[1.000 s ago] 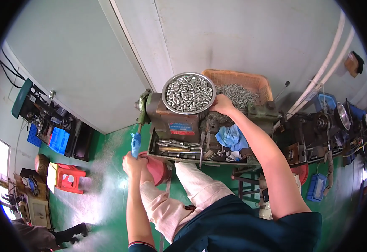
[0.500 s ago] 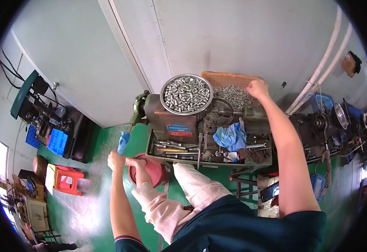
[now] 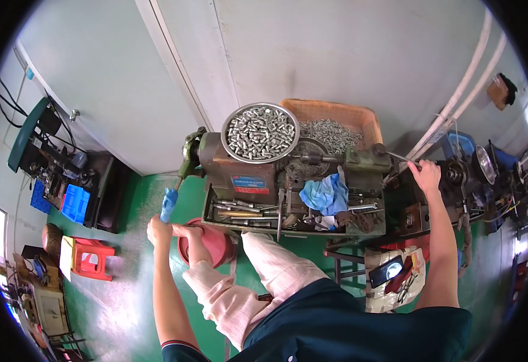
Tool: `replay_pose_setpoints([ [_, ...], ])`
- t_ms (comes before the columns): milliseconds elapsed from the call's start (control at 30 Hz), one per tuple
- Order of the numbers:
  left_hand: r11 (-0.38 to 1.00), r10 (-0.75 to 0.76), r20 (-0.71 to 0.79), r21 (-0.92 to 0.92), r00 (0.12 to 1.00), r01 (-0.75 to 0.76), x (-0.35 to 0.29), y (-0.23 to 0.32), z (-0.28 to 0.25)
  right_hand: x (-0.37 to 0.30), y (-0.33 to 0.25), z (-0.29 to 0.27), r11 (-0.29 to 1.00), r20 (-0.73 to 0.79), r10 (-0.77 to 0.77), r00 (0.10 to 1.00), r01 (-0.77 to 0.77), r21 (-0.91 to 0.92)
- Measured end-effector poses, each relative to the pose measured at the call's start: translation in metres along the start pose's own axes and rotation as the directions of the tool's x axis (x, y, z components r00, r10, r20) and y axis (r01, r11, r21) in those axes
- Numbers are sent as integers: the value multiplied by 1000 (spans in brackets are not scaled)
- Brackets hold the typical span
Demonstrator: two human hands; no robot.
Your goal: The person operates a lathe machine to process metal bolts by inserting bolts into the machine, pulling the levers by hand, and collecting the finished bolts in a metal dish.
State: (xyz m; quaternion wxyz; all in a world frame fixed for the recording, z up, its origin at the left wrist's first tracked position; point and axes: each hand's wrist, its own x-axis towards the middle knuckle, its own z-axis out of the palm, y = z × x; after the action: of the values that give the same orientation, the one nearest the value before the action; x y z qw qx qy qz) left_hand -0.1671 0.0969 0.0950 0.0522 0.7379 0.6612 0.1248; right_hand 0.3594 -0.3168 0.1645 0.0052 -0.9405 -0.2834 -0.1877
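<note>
We sit at a small bench lathe [image 3: 288,172]. Our left hand [image 3: 158,229] closes around the blue-wrapped lever [image 3: 168,204], and our right hand [image 3: 425,175] grips the thin lever rod [image 3: 400,158]. It seems the machining step; next needs steady pulling on both.

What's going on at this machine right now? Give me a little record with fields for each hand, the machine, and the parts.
left hand: grips the blue-wrapped lever at the machine's left end
right hand: closed on the thin lever at the machine's right end
machine: small, worn, green and brown
bowl: on top of the machine, full of small metal parts
basket: orange, behind the machine, holds more metal parts
tray: holds tools and a blue rag
</note>
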Motion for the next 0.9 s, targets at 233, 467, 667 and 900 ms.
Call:
replay_pose_setpoints([
  [233,999,32,-10,-27,999,-32,-1,2,-2,-12,0,-1,1000,-26,-4,1000,5,4],
  [467,999,37,-36,-24,999,-38,-3,5,-3,-13,-7,-5,999,0,39,999,-39,-29],
  [667,998,49,-20,-35,999,-50,-5,9,-6,-14,-10,-9,995,63,92,994,-89,-44],
  [900,998,60,-11,-24,998,-61,-2,6,-3,-17,-16,-12,990,79,129,988,-125,-58],
])
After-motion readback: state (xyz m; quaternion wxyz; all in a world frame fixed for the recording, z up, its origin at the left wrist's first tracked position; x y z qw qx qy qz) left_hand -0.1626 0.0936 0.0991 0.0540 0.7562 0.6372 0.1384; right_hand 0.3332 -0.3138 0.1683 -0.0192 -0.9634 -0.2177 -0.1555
